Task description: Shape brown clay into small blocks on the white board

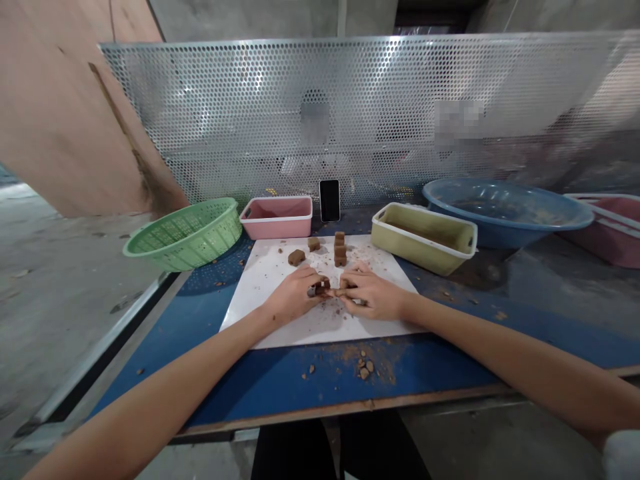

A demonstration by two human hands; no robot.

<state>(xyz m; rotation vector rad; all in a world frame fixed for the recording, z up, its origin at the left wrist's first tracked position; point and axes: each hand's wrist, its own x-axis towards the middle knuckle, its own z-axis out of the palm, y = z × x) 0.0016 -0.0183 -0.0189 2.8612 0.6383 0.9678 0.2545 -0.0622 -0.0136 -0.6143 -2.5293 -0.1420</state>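
Both my hands rest on a white board lying on the blue table. My left hand and my right hand meet in the middle, fingers pinched around a small brown clay piece between them. Beyond my fingers stand other brown clay pieces: a short stack, a small block and a lump. Brown crumbs are scattered on the board around them.
Along the back stand a green basket, a pink tub, an upright phone, a yellow tub, a blue basin and a pink tray. A perforated metal screen closes the rear. Clay crumbs lie near the front edge.
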